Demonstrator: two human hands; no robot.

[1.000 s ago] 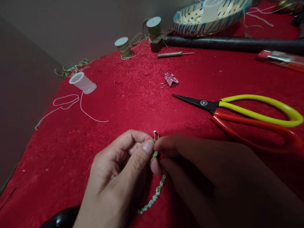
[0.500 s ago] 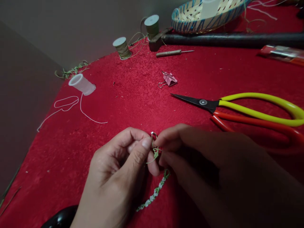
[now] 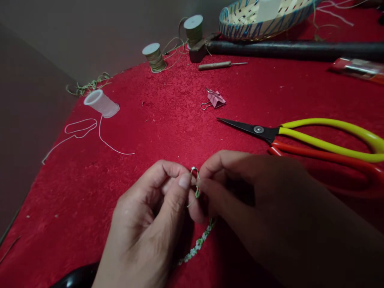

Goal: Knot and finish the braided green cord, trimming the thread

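Between my fingertips is a small loop of green cord [image 3: 197, 193] with a tiny shiny bead [image 3: 193, 168] at its top. My left hand [image 3: 153, 216] pinches the cord's left side between thumb and index finger. From the right, my right hand [image 3: 240, 192] closes thumb and index finger on the other side of the loop. Below them a braided green and white strand [image 3: 196, 247] hangs or lies over the red cloth; its upper end is partly hidden behind my right hand.
Yellow and red-handled scissors [image 3: 258, 129] lie at right. Beyond are a pink binder clip [image 3: 215, 99], an awl [image 3: 214, 65], a hammer [image 3: 270, 49] and a woven basket [image 3: 267, 24]. A white spool [image 3: 103, 104] and two cord spools [image 3: 154, 58] stand at the back left.
My right thumb and index finger have moved up and pinched together higher on the cord. The loose cord crossing between my hands has been drawn into a narrower loop.
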